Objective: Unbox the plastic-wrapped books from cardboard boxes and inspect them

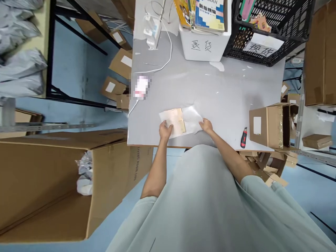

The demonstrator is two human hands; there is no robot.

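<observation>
On the grey table in front of me lies a thin, whitish, see-through plastic bag (193, 117). A flat, tan, booklet-like piece (175, 120) lies at its left part, inside or on top of it; I cannot tell which. My left hand (165, 131) is closed on the near left edge of the bag, thumb resting by the tan piece. At the other end, my right hand (206, 125) pinches the right corner of the bag between thumb and fingers, apart from the tan piece.
A red and black box cutter (244, 138) and an open cardboard box (266, 126) are on the right. Behind stand a white bin (206, 47) of books and a black crate (265, 57). A power strip (153, 33) with cables lies back left; a large carton (110, 185) stands left.
</observation>
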